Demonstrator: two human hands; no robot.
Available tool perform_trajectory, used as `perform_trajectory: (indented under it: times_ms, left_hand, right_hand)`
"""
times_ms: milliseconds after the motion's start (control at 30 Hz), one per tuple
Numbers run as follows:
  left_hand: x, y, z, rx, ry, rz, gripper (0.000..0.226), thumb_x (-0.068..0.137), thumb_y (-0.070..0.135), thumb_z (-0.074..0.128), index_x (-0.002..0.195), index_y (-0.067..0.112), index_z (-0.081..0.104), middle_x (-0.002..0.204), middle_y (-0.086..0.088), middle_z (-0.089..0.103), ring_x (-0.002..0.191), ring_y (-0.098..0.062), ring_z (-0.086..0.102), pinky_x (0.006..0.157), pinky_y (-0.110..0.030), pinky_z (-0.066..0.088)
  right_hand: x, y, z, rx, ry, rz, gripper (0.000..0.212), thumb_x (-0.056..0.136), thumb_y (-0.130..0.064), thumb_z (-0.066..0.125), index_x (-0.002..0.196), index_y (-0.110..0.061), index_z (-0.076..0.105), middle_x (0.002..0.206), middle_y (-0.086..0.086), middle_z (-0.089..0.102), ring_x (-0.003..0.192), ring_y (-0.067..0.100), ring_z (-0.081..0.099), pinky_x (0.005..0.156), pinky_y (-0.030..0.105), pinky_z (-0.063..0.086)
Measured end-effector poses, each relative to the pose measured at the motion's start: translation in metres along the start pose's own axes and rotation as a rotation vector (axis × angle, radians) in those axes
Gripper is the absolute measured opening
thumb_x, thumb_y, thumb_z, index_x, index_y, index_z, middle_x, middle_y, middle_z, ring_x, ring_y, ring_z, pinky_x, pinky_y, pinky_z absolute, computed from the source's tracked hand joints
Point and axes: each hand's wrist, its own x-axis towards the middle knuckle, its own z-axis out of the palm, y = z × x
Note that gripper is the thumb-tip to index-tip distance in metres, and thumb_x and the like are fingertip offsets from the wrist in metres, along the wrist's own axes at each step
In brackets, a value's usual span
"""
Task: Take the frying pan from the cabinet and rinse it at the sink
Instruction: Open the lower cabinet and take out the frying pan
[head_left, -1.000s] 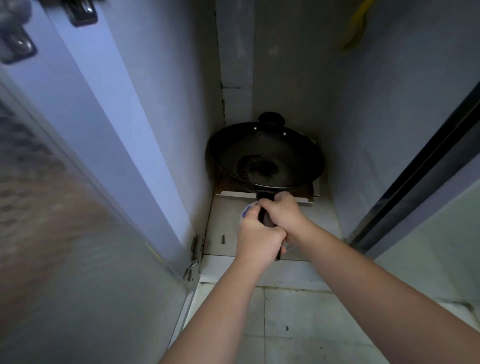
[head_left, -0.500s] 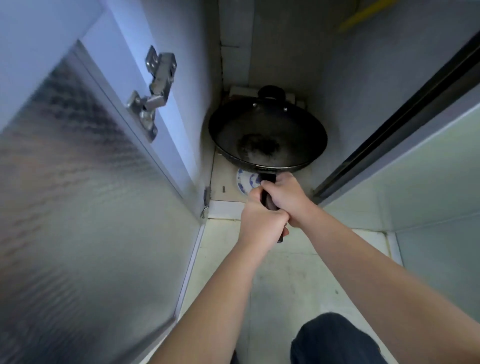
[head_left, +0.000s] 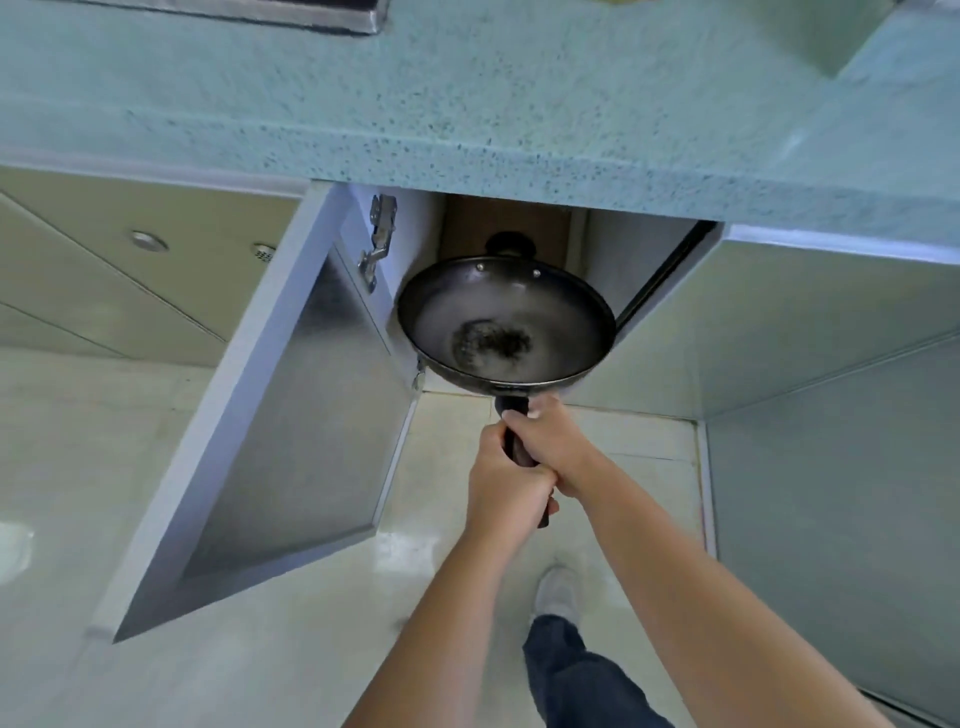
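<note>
The black frying pan (head_left: 506, 325) hangs in the air at the mouth of the open cabinet (head_left: 506, 228), just below the countertop edge. Its bowl is dark with a rough patch at the bottom and a small knob handle on the far rim. Both hands grip its long dark handle. My right hand (head_left: 550, 441) holds the handle close to the bowl. My left hand (head_left: 504, 488) is wrapped around it further back, touching the right hand. The sink is mostly out of view; only a metal rim (head_left: 332, 18) shows at the top.
A speckled blue-green countertop (head_left: 467, 114) overhangs the cabinet. The cabinet door (head_left: 291, 415) stands wide open to the left of the pan, with its hinge (head_left: 379, 239) showing. Closed cabinet fronts flank both sides. Pale floor tiles (head_left: 322, 649) and my leg and shoe (head_left: 561, 623) lie below.
The pan has come up and out of the cabinet toward me, still held by both hands. My view has risen, so the countertop now shows above the cabinet.
</note>
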Motion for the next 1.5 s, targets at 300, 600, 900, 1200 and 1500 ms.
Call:
perform_trajectory:
  times_ms: [300,600,900,1200,1500]
  left_hand:
    - [-0.096,-0.037,-0.040,0.099,-0.031,-0.045,0.045,0.074,-0.003,0.045,0.107,0.028,0.048,0.073,-0.012,0.064,0.036,-0.012,0.049,0.033,-0.018,0.032]
    - [-0.208,-0.086,-0.094,0.229,-0.129,-0.033,0.046,0.078,0.001,0.045,0.108,0.036,0.046,0.088,-0.005,0.067,0.041,-0.015,0.050,0.033,-0.019,0.031]
    - [-0.288,-0.119,-0.119,0.274,-0.223,0.012,0.045,0.080,0.003,0.048,0.111,0.035,0.047,0.077,0.000,0.064,0.041,-0.016,0.049,0.035,-0.021,0.033]
    - [-0.366,-0.121,-0.108,0.256,-0.337,0.079,0.055,0.075,-0.005,0.052,0.114,0.034,0.050,0.059,0.003,0.063,0.035,-0.016,0.046,0.038,-0.023,0.034]
    - [-0.406,-0.077,-0.064,0.360,-0.530,0.273,0.057,0.073,-0.006,0.056,0.103,0.042,0.051,0.073,0.003,0.067,0.036,-0.017,0.050,0.037,-0.023,0.038]
  right_hand:
    - [-0.112,0.025,0.039,0.170,0.052,0.016,0.019,0.091,-0.010,0.050,0.107,-0.006,0.041,0.100,0.013,0.054,0.089,0.024,0.054,0.071,0.032,0.049]
    - [-0.239,0.060,0.089,0.310,0.150,0.067,0.012,0.094,-0.018,0.048,0.100,-0.013,0.039,0.079,0.006,0.055,0.080,0.026,0.058,0.078,0.042,0.051]
    - [-0.332,0.085,0.110,0.377,0.285,0.058,0.016,0.091,-0.017,0.051,0.101,-0.013,0.039,0.088,0.009,0.057,0.086,0.026,0.059,0.081,0.040,0.051]
    - [-0.417,0.092,0.084,0.356,0.430,0.007,0.017,0.092,-0.019,0.051,0.104,-0.015,0.041,0.080,0.004,0.058,0.074,0.021,0.057,0.057,0.025,0.044]
    - [-0.464,0.079,0.021,0.487,0.616,-0.055,0.014,0.091,-0.021,0.050,0.100,-0.018,0.040,0.080,0.013,0.065,0.072,0.024,0.059,0.072,0.037,0.050]
